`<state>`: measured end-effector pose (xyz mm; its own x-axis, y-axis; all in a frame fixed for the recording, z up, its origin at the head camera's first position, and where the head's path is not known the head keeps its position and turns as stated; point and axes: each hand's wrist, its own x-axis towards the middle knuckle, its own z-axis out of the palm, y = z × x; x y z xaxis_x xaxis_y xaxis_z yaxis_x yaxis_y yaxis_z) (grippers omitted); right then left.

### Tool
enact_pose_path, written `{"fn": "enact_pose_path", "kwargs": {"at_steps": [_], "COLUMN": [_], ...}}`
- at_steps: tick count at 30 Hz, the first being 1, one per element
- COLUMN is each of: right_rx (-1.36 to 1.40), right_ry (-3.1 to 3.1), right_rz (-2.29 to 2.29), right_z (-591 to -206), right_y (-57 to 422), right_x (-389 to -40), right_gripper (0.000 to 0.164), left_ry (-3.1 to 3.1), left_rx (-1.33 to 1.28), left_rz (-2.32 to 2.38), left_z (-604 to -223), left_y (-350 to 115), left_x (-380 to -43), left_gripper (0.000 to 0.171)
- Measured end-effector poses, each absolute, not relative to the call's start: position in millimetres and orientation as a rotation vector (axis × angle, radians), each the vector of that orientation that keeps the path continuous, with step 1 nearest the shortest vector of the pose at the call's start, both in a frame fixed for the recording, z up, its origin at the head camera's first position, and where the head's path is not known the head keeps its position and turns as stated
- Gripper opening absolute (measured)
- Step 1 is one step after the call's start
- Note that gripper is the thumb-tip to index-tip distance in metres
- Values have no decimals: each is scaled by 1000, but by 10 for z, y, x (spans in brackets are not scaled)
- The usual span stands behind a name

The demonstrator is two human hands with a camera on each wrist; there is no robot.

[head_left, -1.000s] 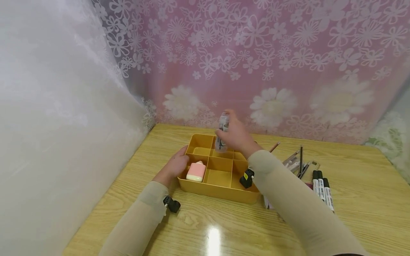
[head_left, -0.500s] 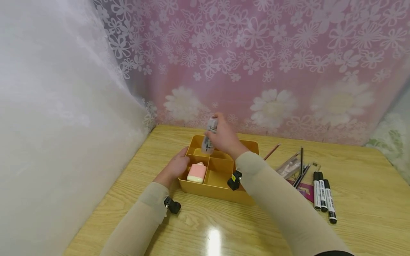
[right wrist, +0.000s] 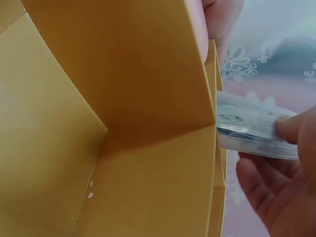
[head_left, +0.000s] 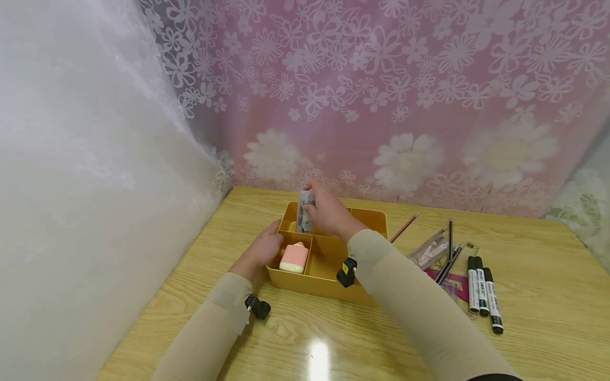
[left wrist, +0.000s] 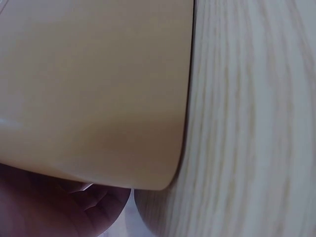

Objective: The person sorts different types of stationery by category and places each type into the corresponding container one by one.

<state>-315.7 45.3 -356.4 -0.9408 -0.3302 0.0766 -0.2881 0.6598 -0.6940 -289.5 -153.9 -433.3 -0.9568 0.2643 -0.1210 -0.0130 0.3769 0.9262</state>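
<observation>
- Clear plastic case (head_left: 303, 212): shifted left and lowered since one second earlier; about upright, lower end in far-left compartment of yellow organizer tray (head_left: 314, 286); floor contact cannot be told.
- Right hand (head_left: 329, 212): fingers clamped on case.
- Left hand (head_left: 263, 245): fingers and thumb gripping tray's left wall.
- Pink-and-cream bottle (head_left: 294, 258): near-left compartment.
- Three black-capped markers (head_left: 482, 290): on desk (head_left: 548, 275), right of tray.
- Pencils (head_left: 450, 239): between tray and markers.

You have a mustard-yellow tray (head_left: 314, 286), a clear case (head_left: 303, 214) with dark markings, a pink-and-cream bottle (head_left: 294, 259), white markers (head_left: 482, 292) with black caps, beige sleeves (head_left: 419, 296), a yellowish wood-grained worktop (head_left: 548, 296) and a pink curtain (head_left: 357, 127) with white flowers
</observation>
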Motion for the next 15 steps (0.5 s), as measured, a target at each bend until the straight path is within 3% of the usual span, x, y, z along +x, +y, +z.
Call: {"fn": "enact_pose_path", "kwargs": {"at_steps": [5,15], "right_rx": [-554,-577], "right_ry": [2834,2890], "right_rz": [-916,-669], "right_z": [-3604,-3633], "right_y": [469,478], "right_x": [-3176,-3208], "right_gripper": [47,47], "left_ry": [2383,2416], "left_rx": [228,207], "left_rz": [1627,1589], "left_z": [-4341,-4351], "left_y": [-1533,-1538], "left_x": [-2892,-2906], "left_gripper": [59,59]}}
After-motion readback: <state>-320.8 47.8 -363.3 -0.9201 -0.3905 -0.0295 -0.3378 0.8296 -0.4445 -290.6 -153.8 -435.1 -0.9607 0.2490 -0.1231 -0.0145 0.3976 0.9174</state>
